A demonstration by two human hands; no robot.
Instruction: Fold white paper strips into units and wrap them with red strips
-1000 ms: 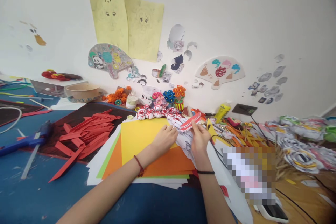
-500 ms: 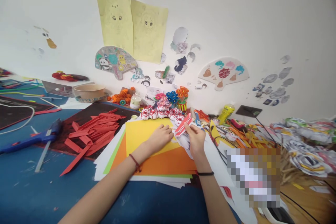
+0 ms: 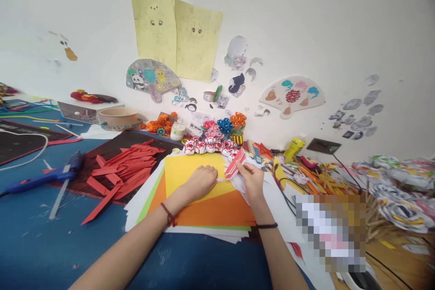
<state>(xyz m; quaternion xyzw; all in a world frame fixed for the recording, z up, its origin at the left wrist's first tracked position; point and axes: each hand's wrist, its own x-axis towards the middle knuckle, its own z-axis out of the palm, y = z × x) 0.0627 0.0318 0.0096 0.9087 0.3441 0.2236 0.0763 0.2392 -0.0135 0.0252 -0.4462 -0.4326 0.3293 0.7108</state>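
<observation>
My right hand [image 3: 252, 176] is closed on a folded red-and-white paper piece [image 3: 235, 163], pinched between thumb and fingers and held tilted. My left hand [image 3: 203, 183] rests low over the yellow paper [image 3: 183, 167], its fingers curled. A thin white paper strip [image 3: 222, 180] sticks out from its fingertips, which are partly hidden. Under the yellow sheet lie orange paper [image 3: 210, 213] and green and white sheets. Loose white paper pieces [image 3: 242, 186] lie beside and below my right hand. Just behind the stack stands a row of red-and-white folded paper flowers [image 3: 210, 146].
On the left, red folded strips [image 3: 125, 167] cover a dark mat, beside a blue glue gun [image 3: 64, 173]. A bowl [image 3: 118, 118], a small jar [image 3: 177, 130] and flower pots line the wall. Orange paper strips [image 3: 326, 176], a yellow bottle [image 3: 294, 148] and cables crowd the right.
My left hand has drawn back slightly left and down from the white pieces, and a thin white strip now shows at its fingertips. The right hand keeps the folded paper, shifted slightly left.
</observation>
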